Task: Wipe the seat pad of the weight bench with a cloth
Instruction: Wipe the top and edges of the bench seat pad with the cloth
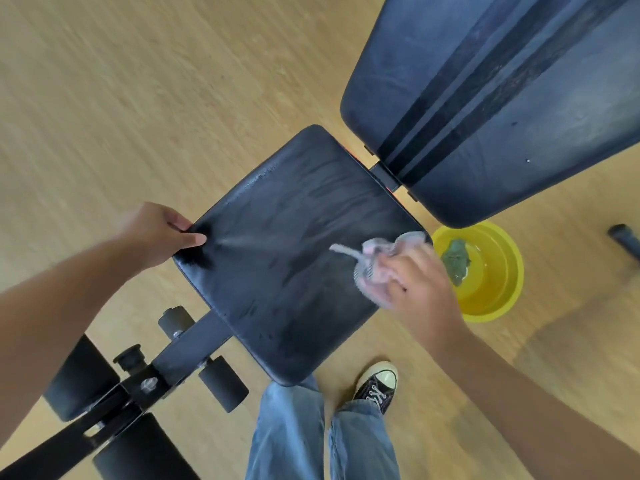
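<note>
While the left hand [162, 233] grips the seat pad [294, 258] at its corner, the right hand [412, 282] clasps a bunched cloth [377, 261].
Cloth lies at the pad's right edge, apparently touching it; motion blur obscures contact. Yellow basin [498, 289] stands just beside, on the floor [138, 98].

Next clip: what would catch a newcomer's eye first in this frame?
Probably the bright yellow plastic bowl on the wooden floor at right, holding liquid and a dark green rag. Then the black padded seat pad at centre, streaked with wipe marks. The right hand presses a crumpled pink-and-grey cloth at its right edge, and the left hand grips its left corner.
</note>
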A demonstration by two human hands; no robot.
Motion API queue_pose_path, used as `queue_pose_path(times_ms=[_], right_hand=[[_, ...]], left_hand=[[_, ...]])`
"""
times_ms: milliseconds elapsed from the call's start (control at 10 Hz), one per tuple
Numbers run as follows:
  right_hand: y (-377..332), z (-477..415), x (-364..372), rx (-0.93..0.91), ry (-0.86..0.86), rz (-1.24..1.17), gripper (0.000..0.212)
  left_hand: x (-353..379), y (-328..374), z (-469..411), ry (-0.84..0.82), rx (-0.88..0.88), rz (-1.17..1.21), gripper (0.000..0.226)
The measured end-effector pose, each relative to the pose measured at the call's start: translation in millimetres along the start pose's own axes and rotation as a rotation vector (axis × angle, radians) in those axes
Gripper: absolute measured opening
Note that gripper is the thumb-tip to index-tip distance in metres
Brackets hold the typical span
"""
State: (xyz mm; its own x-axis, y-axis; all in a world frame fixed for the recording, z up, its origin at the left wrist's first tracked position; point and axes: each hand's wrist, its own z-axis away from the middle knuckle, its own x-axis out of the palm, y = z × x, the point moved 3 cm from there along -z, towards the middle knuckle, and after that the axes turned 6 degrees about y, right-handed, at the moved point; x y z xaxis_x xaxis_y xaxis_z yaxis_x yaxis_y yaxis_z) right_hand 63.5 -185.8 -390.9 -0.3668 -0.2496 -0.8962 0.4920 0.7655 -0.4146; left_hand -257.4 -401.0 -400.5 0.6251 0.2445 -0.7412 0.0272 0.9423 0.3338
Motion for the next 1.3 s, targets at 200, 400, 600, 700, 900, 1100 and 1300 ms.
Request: queue_pose_path(times_ms=[200, 400, 600, 700, 900, 1100, 1300], right_hand=[[-59.9, 51.4, 33.1, -0.099, -0.203, -0.148, 0.025], [-99.6, -0.2, 42.1, -0.648, -0.444, -0.043, 0.018], [-122.0, -33.9, 56.1, -0.056, -0.105, -0.168, 0.017], [-162.9, 40.5, 59.8, -0.572, -0.33, -0.189, 0.021], [-193.8, -36.6, 99.6, -0.257, -0.174, -0.241, 0.018], [-127.5, 48.6, 45.3, -0.501, -0.293, -0.163, 0.016], [-164.4, -13.9, 80.4, -0.465, -0.258, -0.151, 0.022]], left_hand=[[-3.8, -0.6, -2.3, -0.014, -0.01, -0.044, 0.028], [-4.1, -3.2, -2.5, -0.007, -0.006, -0.028, 0.038], [-5.5, -0.9, -2.7, -0.02, 0.02, -0.03, 0.03], [-5.1, 0.4, -0.6, -0.038, 0.053, -0.067, 0.028], [-7.0, 9.1, 7.2, -0.027, 0.076, -0.166, 0.035], [-12.0, 8.1, 6.7, -0.072, 0.034, -0.137, 0.043], [-11.6, 7.3, 4.6, -0.068, 0.029, -0.155, 0.046]])
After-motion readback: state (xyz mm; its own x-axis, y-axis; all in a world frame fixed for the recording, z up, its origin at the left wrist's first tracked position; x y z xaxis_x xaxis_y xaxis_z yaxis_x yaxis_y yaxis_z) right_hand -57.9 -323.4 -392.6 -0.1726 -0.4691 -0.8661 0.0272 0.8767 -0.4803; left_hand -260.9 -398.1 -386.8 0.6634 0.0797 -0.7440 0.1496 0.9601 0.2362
